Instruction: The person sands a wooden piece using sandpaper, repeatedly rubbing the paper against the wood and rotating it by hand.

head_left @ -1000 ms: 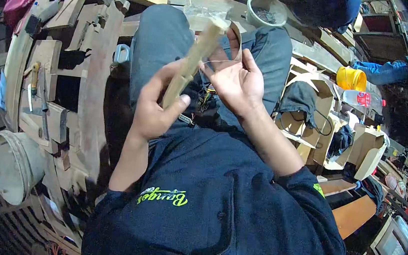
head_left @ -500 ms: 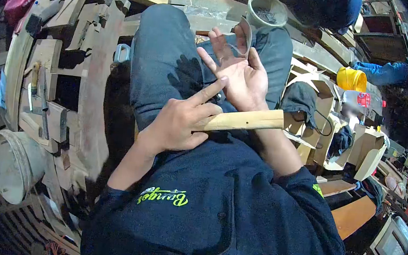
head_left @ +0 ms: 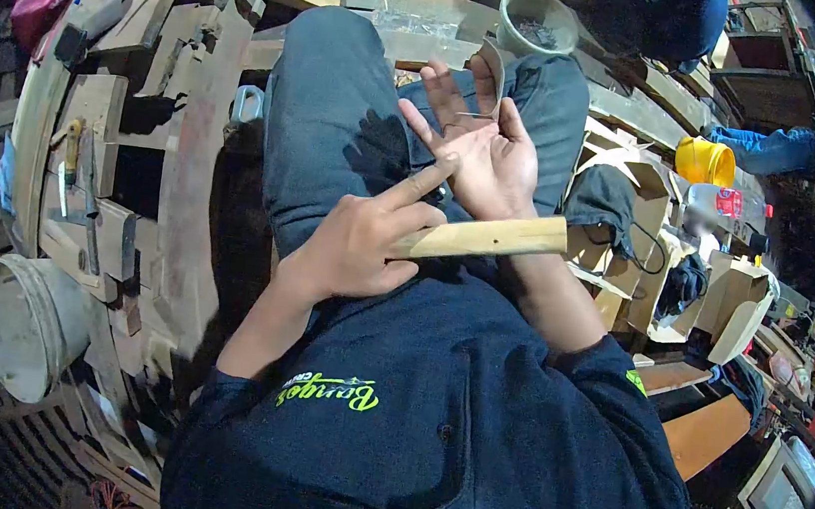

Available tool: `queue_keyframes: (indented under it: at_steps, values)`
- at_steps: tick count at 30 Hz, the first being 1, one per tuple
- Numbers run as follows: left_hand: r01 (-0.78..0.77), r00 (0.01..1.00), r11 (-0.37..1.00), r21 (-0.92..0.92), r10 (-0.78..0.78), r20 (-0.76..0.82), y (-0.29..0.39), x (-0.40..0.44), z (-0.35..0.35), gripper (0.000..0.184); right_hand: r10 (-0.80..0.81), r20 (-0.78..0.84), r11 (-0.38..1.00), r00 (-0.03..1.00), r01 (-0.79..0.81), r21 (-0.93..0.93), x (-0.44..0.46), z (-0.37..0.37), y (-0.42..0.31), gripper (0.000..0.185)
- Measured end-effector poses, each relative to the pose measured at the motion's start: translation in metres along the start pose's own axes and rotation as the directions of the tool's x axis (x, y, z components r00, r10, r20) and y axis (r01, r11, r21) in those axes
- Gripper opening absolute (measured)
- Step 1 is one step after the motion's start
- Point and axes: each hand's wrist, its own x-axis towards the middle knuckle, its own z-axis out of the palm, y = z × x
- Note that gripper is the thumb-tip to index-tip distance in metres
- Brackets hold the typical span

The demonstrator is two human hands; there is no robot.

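A light wooden piece (head_left: 495,239) with a small dark hole lies across the front of my lap, its left end gripped in my left hand (head_left: 364,240). The index finger of that hand is stretched out and touches the palm of my right hand (head_left: 488,163). My right hand is turned palm up with its fingers spread, and a thin curved grey-brown sheet (head_left: 491,73) is held at its fingers. How the sheet is tucked between the fingers is partly hidden.
Wooden boards and blocks lie at the left, with a handled tool (head_left: 71,156) and a pale bucket (head_left: 29,327). Ahead stands a grey bucket (head_left: 537,23) near another person's dark clothing (head_left: 670,23). To the right are cardboard boxes (head_left: 734,302), a yellow bucket (head_left: 705,162) and a bottle (head_left: 730,203).
The wooden piece has swung from upright to nearly level, pointing right. My left hand has moved lower and its index finger now meets my right palm.
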Motion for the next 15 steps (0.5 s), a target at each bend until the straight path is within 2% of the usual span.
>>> queue_keyframes:
  at_steps: [2,3,8,10,11,14,15]
  values:
    - [-0.018,0.988,1.0,0.009,0.019,-0.154,-0.006,0.0,0.0,0.038,-0.011,-0.028,0.995,1.0,0.008,-0.103,-0.001,0.002,0.0,0.054]
    - [0.034,0.987,0.999,0.035,-0.028,-0.156,-0.008,-0.001,-0.002,0.038,-0.021,-0.077,0.992,0.997,0.011,-0.122,0.0,0.005,0.0,0.054]
    - [-0.012,0.985,0.999,0.033,0.018,-0.171,-0.005,-0.002,-0.002,0.037,0.016,-0.051,0.995,0.999,-0.021,-0.101,0.001,0.0,0.001,0.055]
    - [-0.009,1.0,0.999,0.032,0.01,-0.019,0.001,-0.002,-0.003,0.038,0.037,0.042,0.998,0.998,-0.035,-0.049,0.0,-0.002,0.001,0.052]
    - [-0.024,1.0,0.999,0.025,0.024,-0.008,-0.003,-0.002,-0.002,0.04,0.04,0.043,0.997,0.998,-0.036,-0.07,-0.001,-0.002,0.001,0.054]
    - [-0.01,0.997,1.0,0.017,0.011,-0.082,-0.01,-0.002,-0.006,0.04,0.004,0.038,0.995,0.999,0.0,-0.099,0.0,-0.004,-0.002,0.055]
    - [0.048,0.996,0.998,0.05,-0.045,-0.076,-0.012,-0.004,-0.01,0.039,0.009,0.042,0.997,0.999,-0.005,-0.078,0.001,-0.004,-0.005,0.056]
